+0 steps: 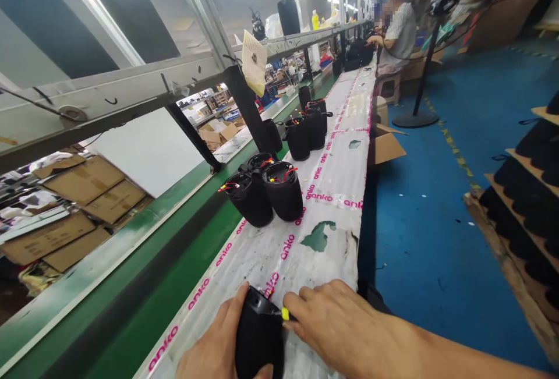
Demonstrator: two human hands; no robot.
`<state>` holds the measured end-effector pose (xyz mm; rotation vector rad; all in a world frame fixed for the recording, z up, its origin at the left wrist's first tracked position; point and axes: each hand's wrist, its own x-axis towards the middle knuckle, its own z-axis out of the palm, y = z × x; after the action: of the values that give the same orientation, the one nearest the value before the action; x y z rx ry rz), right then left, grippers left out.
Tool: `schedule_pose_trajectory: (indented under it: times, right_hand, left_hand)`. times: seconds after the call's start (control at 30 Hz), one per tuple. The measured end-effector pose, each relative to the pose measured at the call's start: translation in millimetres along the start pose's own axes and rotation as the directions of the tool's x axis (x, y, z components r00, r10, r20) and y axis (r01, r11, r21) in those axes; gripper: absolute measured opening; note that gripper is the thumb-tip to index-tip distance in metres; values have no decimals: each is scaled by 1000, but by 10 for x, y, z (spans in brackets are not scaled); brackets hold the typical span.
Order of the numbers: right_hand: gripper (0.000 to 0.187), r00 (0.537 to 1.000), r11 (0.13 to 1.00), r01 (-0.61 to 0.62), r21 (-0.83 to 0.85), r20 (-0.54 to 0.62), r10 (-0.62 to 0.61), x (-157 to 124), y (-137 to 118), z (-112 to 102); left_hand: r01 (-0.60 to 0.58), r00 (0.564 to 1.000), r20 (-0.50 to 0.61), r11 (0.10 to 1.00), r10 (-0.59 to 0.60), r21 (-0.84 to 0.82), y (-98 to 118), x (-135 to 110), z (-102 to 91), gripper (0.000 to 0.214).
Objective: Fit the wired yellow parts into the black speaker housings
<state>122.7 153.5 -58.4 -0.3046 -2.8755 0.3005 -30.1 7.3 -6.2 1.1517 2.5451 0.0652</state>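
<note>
My left hand [213, 332] is wrapped round a black fabric-covered cylinder [259, 341], which looks like a speaker housing, at the near end of the covered bench. The cylinder tilts a little, its open end facing away. At its rim, my right hand [323, 321] pinches a small yellow piece [285, 314] between thumb and fingers; whether this is a wire connector or a tool tip I cannot tell. Just beyond stands a group of similar black housings [283, 195] with red wires and yellow connectors at their open tops. A further cluster of housings [299, 137] stands farther along.
White sheeting with pink "anko" print covers the bench [327, 262], torn in places. A green conveyor belt [183, 262] runs along the left under a metal frame [183, 85]. Far ahead, a person [399, 32] sits at the bench. Stacked black items [519, 210] and a fan [425, 76] stand right.
</note>
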Motion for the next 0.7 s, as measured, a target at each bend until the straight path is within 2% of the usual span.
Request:
schedule_pose_trajectory:
  times: [0.27,0.4,0.6,0.7]
  right_hand:
    - [13,987,983,149,-111,-45,-155,32,101,-61]
    - [13,967,958,235,-162,-64,-248,63,147,-69]
    - [21,952,928,282,-244,-50,-302,91,200,-124]
    - [22,948,917,295,-268,-42,-317,99,218,-121]
  left_hand:
    - [-7,996,-85,1000,9,15,77,-23,27,88]
    - [-26,998,-50,1000,26,7,45,-12,31,90]
    - [-35,998,-60,999,35,3,68,-34,13,90]
    - [-35,999,-22,999,36,34,60,-29,21,92]
